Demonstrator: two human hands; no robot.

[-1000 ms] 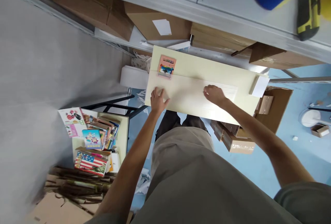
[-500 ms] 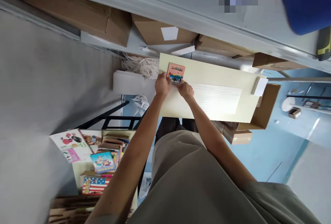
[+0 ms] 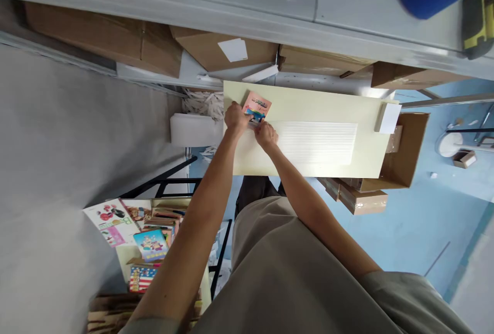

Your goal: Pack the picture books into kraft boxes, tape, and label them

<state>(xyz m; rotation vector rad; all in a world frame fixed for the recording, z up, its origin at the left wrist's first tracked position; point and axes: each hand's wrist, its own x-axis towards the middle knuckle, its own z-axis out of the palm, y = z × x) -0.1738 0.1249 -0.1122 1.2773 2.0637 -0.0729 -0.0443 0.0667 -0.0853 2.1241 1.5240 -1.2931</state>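
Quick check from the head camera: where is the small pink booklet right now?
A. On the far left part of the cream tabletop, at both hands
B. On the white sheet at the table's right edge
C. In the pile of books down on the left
A: the small pink booklet lies on the cream tabletop near its far left corner, with the left hand and the right hand at its near edge.

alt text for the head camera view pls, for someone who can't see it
Seen from above, a person's left hand and right hand grip the near edge of a small pink picture book at the left end of a pale yellow table. A white ribbed sheet lies to the right, cardboard boxes behind, more picture books lower left.
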